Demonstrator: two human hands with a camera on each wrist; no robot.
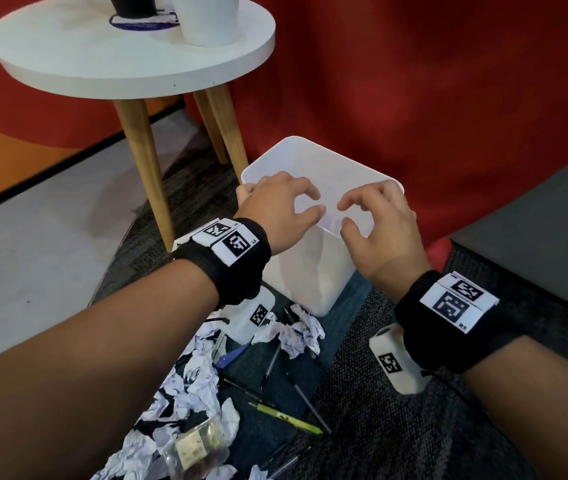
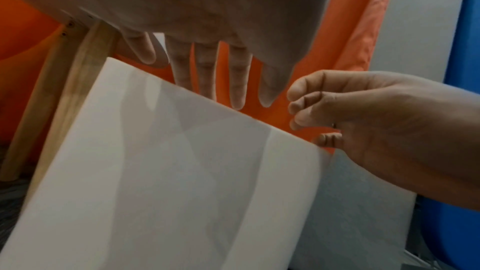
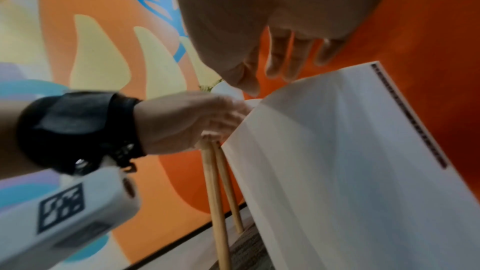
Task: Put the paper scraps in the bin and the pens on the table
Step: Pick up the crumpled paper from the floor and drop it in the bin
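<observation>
**Both hands over the open bin, scraps and pens on the floor**

From my remote seat, going left to right: the round white surface (image 1: 68, 60) stands at upper left on wooden legs, carrying a black pot (image 1: 132, 5) and a white pot (image 1: 208, 20). Down at the lower left, the paper scraps (image 1: 192, 379) lie in a crumpled heap on the carpet, with a small clear packet (image 1: 194, 445) lying among them. Just right of the heap I see the pens (image 1: 299, 400) scattered on the carpet, among them a yellow-green one (image 1: 286, 418); none is on the surface.

My left hand (image 1: 275, 206) sits over the near-left corner of the white bin (image 1: 310, 275). In the head view its fingers (image 1: 305, 188) are loosely curled over the opening and hold nothing; the left wrist view shows them hanging spread above the rim. Whether the thumb touches the rim, I cannot tell.

The bin stands on the carpet just beyond the scraps, right of the surface's legs, against a red drape (image 1: 414, 98). What lies inside it I cannot see.

My right hand (image 1: 382, 230) hovers over the bin's near-right edge, fingers loosely bent and apart, gripping nothing.
</observation>
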